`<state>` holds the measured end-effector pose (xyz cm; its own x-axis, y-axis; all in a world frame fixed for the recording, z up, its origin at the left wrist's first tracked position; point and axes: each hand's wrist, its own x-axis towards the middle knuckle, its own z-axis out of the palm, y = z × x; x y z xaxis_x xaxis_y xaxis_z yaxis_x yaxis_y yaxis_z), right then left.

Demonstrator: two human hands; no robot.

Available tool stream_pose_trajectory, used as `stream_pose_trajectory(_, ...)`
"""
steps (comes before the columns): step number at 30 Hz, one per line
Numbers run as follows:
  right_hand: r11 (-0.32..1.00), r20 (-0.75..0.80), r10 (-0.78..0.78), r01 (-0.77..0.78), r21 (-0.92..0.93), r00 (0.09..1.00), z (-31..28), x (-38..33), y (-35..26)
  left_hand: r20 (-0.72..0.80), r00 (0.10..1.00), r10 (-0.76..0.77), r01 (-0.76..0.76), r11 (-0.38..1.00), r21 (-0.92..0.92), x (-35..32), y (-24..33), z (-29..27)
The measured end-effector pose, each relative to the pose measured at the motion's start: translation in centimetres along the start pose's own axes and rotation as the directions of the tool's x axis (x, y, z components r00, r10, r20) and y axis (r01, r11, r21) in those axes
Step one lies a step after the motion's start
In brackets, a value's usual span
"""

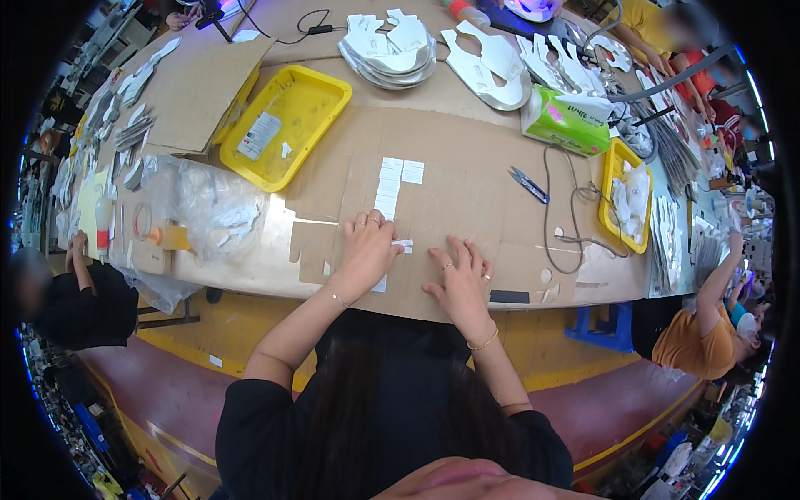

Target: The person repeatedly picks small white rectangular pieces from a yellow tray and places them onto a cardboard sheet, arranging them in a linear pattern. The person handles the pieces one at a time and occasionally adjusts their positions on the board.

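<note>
My left hand (367,252) lies over a column of small white labels (387,193) on the brown cardboard sheet (467,183). Its fingers are spread across the column, and its thumb side touches a short white label (405,246). A bit of white shows below the palm; the labels under the hand are hidden. To the right, my right hand (462,279) rests on the cardboard with fingers apart, holding nothing. Beside the top of the column sits another small block of labels (412,172).
A yellow tray (321,125) stands far left, near a clear plastic bag (208,204). Blue-handled snips (530,185), a grey cord (550,233) and a yellow basket (640,235) lie right. Stacked white cut pieces (390,54) and a green tissue pack (567,121) sit farther back. Co-workers sit both sides.
</note>
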<state>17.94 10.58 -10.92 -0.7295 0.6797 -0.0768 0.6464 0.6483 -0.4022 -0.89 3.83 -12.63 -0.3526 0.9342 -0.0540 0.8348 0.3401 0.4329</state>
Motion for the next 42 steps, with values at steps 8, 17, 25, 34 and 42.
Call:
stream_pose_trajectory(8, 1.000, -0.001, -0.012, 0.012, -0.009, 1.000, 0.0, 0.1, 0.1, -0.023, 1.000, 0.019, -0.019, 1.000, -0.005, 0.1, -0.2, 0.4)
stream_pose_trajectory(17, 0.998, 0.030, 0.014, -0.012, -0.065, 0.999, -0.4, 0.1, -0.2, -0.042, 0.997, 0.065, -0.064, 0.998, 0.015, 0.0, -0.4, 0.8)
stream_pose_trajectory(25, 0.998, 0.004, 0.037, -0.036, -0.053, 0.999, -0.5, 0.3, -0.5, 0.046, 0.997, 0.060, -0.048, 0.973, -0.224, -0.6, 1.2, -2.6)
stream_pose_trajectory(34, 0.846, -0.016, 0.014, -0.003, 0.533, 1.000, -2.1, 1.1, 0.3, 0.242, 0.970, 0.036, 0.224, 0.266, -0.938, -0.2, 1.6, -5.3)
stream_pose_trajectory(42, 0.002, 0.169, -0.053, -0.169, 0.986, 0.984, -2.5, 2.4, -0.2, 0.201, 0.975, 0.090, 0.134, 0.481, -0.866, -1.3, 2.9, -7.5)
